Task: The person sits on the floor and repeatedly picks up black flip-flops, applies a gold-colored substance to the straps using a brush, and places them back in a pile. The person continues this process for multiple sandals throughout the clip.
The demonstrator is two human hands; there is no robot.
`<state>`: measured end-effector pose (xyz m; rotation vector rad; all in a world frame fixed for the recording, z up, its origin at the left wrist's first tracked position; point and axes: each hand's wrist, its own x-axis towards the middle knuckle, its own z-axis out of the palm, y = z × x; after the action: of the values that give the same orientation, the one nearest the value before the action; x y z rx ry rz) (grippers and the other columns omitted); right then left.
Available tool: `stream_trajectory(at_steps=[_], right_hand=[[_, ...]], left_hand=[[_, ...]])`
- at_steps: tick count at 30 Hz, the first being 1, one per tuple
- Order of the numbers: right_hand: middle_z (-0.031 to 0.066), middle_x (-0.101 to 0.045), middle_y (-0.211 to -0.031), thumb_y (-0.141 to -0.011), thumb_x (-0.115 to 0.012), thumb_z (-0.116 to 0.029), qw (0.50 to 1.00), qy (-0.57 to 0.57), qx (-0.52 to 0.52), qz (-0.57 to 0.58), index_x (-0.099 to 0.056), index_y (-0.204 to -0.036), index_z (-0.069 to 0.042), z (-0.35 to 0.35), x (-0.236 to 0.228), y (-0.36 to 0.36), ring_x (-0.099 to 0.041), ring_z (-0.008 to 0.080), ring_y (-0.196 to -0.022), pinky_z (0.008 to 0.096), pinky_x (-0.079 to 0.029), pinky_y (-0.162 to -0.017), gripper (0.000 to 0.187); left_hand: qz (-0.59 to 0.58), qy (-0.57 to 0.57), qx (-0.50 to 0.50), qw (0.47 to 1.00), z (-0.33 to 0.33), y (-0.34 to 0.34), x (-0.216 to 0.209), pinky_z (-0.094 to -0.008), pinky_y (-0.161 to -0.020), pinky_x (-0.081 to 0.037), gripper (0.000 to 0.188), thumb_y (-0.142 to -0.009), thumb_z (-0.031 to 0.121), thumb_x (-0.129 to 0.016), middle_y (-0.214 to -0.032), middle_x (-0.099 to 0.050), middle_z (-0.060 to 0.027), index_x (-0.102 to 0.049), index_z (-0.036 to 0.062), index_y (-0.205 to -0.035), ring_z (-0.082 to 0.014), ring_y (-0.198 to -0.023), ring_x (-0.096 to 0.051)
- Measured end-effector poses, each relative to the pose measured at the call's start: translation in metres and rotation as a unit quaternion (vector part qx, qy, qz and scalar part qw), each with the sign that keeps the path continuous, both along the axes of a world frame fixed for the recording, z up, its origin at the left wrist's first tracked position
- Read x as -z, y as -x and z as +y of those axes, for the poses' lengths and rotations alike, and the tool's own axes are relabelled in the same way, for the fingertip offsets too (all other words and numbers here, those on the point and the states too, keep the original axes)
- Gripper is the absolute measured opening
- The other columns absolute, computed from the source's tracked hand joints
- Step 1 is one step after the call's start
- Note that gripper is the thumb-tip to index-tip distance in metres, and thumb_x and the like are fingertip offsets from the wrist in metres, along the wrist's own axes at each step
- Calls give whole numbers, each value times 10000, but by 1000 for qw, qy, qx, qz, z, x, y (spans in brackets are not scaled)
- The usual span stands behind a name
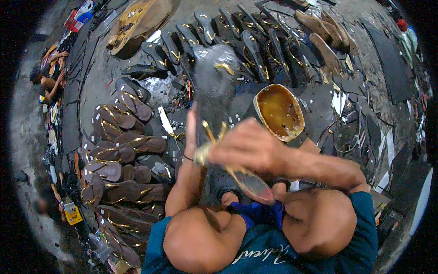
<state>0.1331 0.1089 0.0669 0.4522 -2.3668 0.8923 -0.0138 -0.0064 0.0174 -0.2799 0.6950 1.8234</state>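
Observation:
A dark sandal sole [214, 86] with gold straps stands up in front of me, smeared by motion. Along its left edge lies my left hand [191, 132], which supports it; most of its fingers are hidden behind the sole. My right hand [251, 145] is closed in a fist around a brush-like tool [251, 183]. The tool's pale yellowish end points left, close to the sandal's straps, and its flat dark handle sticks out below the fist. Blur hides whether that end touches the sandal. Just beyond my right hand sits a bowl [299, 119] of amber, glue-like stuff.
Flat sandals [253, 50] with gold straps stand in an arc at the far side. More brown sandals [125, 192] are heaped on the left. Wooden shoe lasts [326, 52] lie far right, near dark sheets [385, 59]. Another person [54, 77] sits at the far left.

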Motion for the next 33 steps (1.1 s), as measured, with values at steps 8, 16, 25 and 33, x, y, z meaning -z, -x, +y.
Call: stream_trajectory(at_steps=[8,16,25,33], right_hand=[[35,-620,-880,-721,-689,-140,987,117,51,-93,-648,-1111,-180,5,17,-1,-610,231,-833,342,-478,-686,393],[-1,-605,-972,-650,-708,-214,991,-24,-37,-129,-616,-1150,-195,-21,16,2,-523,222,-891,351,-409,-786,509],[97,-662,-954,-807,-713,-167,929,171,179,-275,-687,-1001,-94,-7,65,-42,-574,311,-926,403,-433,-851,208],[139,-671,-976,-896,-641,-211,868,230,264,-353,-651,-1052,-43,-1,71,-59,-626,305,-919,391,-460,-852,230]], left_hand=[[-49,-85,-136,986,-8,23,19,-411,-825,-542,444,-944,350,-391,-1082,-657,-147,-591,14,-1155,-287,-942,-650],[111,-142,-183,967,-44,54,43,-424,-847,-513,433,-970,350,-377,-1084,-647,-124,-564,17,-1176,-263,-939,-635],[301,153,-142,931,-108,135,127,-301,-821,-450,330,-935,122,-551,-1091,-630,23,-533,97,-1263,-97,-978,-571],[275,298,-188,895,-61,153,197,-298,-853,-463,439,-905,207,-629,-1116,-612,-51,-512,15,-1281,-154,-983,-591]])
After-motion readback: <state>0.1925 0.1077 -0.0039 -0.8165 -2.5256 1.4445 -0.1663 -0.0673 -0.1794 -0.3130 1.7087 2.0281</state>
